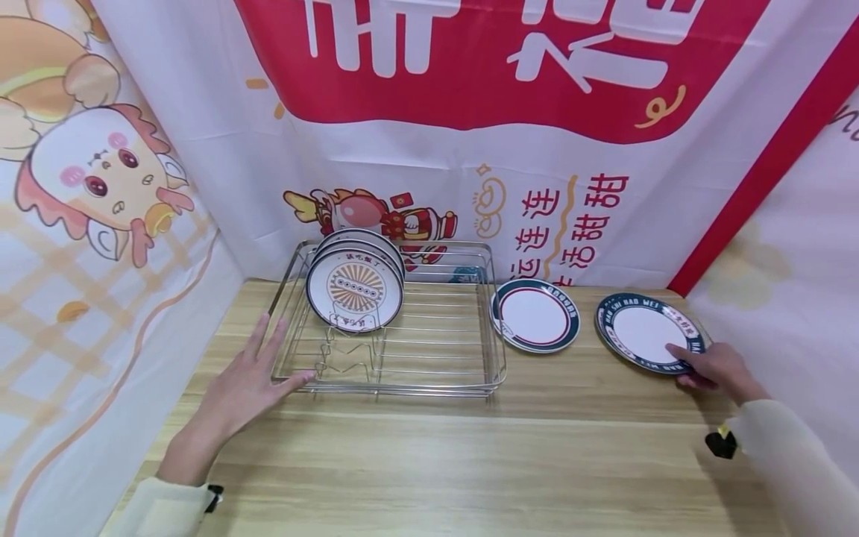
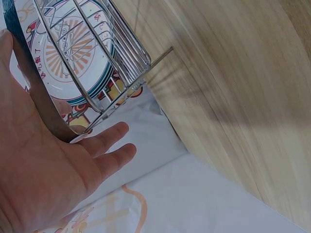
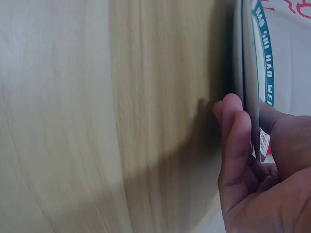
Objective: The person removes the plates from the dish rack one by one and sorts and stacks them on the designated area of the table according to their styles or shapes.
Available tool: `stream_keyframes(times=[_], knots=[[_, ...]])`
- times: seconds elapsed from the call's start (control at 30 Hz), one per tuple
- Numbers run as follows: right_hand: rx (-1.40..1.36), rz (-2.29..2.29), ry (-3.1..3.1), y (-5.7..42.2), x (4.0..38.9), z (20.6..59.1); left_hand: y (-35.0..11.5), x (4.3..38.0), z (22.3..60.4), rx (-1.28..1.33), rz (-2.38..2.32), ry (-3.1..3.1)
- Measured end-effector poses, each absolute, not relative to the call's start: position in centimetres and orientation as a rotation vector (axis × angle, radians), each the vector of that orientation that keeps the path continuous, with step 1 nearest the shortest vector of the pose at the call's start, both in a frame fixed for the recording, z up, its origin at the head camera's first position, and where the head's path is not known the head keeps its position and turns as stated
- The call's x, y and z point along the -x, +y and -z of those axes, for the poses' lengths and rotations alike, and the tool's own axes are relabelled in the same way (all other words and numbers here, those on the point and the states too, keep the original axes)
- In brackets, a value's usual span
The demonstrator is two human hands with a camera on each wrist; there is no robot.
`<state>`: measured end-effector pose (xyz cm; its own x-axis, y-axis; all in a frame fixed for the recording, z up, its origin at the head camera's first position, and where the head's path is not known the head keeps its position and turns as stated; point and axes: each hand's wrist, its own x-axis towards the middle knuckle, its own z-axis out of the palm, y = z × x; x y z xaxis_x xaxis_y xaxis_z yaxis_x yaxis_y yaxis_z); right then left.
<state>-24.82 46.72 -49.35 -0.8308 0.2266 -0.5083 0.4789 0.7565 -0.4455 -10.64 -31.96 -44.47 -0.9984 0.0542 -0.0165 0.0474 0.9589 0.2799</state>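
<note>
My left hand (image 1: 241, 388) is at the left front corner of a wire dish rack (image 1: 436, 387), its fingers spread. In the left wrist view, that hand (image 2: 58, 174) lies against the rack's metal rail (image 2: 46, 107). Several round plates (image 1: 356, 291) with dark rims lean upright in the rack's left half. On the right, my right hand (image 1: 721, 369) pinches the near right edge of a green-rimmed plate (image 1: 647, 333), thumb on top and fingers beneath. Stacked rims appear between thumb and fingers of the hand (image 3: 257, 179) in the right wrist view, apparently more than one plate.
Another green-rimmed plate (image 1: 535, 315) lies between the rack and my right hand, close to the rack's right side. All stand on a wooden table (image 1: 470, 470). A printed cloth (image 1: 416, 171) hangs behind, and more cloth covers both sides.
</note>
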Motion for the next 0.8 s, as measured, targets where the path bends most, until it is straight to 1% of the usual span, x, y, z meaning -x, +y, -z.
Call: stream_keyframes(times=[0.3, 0.53, 0.8], knots=[[-0.575, 0.857, 2.464, 45.4, 25.3, 50.2, -32.0, 10.6, 44.6, -0.084, -0.441, 3.092], [-0.587, 0.853, 2.460, 45.1, 25.2, 50.0, -31.8, 10.5, 44.5, -0.082, -0.448, 3.089], [-0.441, 0.499, 2.613, 44.9, 24.6, 47.9, -31.9, 10.5, 44.5, -0.076, -0.441, 3.090]])
